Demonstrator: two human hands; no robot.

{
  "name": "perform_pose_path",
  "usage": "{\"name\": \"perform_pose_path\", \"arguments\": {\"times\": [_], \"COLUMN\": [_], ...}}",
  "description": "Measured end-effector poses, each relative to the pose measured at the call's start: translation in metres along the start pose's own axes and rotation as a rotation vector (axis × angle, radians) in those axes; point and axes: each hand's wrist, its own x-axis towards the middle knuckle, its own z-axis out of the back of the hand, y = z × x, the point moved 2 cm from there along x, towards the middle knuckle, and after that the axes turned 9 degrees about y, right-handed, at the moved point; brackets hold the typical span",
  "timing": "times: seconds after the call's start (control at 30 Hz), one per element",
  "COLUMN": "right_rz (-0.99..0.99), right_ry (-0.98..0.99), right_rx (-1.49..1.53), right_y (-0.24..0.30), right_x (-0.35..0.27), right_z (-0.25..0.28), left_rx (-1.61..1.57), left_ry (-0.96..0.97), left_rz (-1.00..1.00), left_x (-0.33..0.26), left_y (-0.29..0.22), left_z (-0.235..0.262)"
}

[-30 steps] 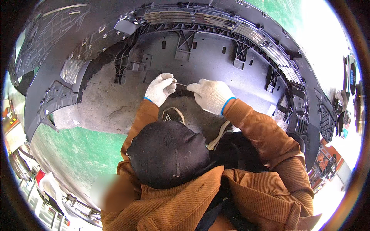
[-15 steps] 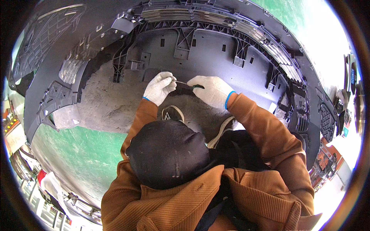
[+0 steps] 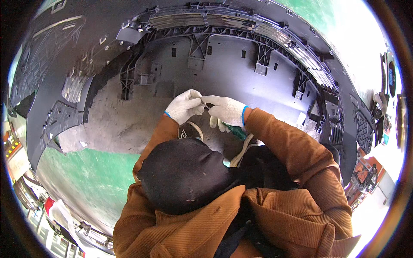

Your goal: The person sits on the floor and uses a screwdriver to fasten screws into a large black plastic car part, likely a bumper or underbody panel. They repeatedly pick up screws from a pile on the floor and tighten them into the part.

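Note:
My left hand (image 3: 185, 106), in a white knit glove, is closed in a pinch, with its fingertips against those of the other hand. Whatever small thing it pinches is hidden by the fingers. My right hand (image 3: 226, 109), gloved the same way with a blue cuff edge, is closed on a screwdriver with a green handle (image 3: 237, 132). The handle sticks out below the palm, and most of the shaft is covered. Both hands are above the near edge of a large black car bumper (image 3: 172, 64), apart from its surface.
Slats of a grille (image 3: 275, 36) and ribbed brackets (image 3: 197, 51) line the bumper's far side. Grey dusty sheeting (image 3: 120, 116) lies at its near left, over a green floor (image 3: 92, 180). My bent knee (image 3: 185, 176) in black cloth rises below my hands, beside a shoe (image 3: 193, 130).
My right hand has moved left against my left hand and turned, bringing the green handle into sight below it. Both hands are slightly lower. The view has shifted a little.

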Motion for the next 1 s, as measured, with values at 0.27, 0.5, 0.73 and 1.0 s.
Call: {"name": "perform_pose_path", "arguments": {"times": [0.27, 0.5, 0.73, 1.0], "right_rz": [0.091, 0.004, 0.005, 0.009], "right_ry": [-0.038, -0.118, -0.09, -0.087], "right_rx": [-0.093, -0.179, -0.194, -0.258], "right_y": [0.012, 0.017, 0.018, 0.042], "right_x": [0.0, 0.009, 0.025, 0.063], "right_z": [0.028, 0.048, 0.064, 0.093], "left_rx": [0.141, 1.779, 1.778, 1.691], "left_ry": [-0.163, -0.45, -0.459, -0.505], "left_rz": [-0.121, 0.402, 0.403, 0.356], "left_x": [0.022, 0.115, 0.122, 0.127], "left_y": [-0.076, -0.174, -0.163, -0.155], "left_z": [0.024, -0.011, 0.0, 0.004]}}
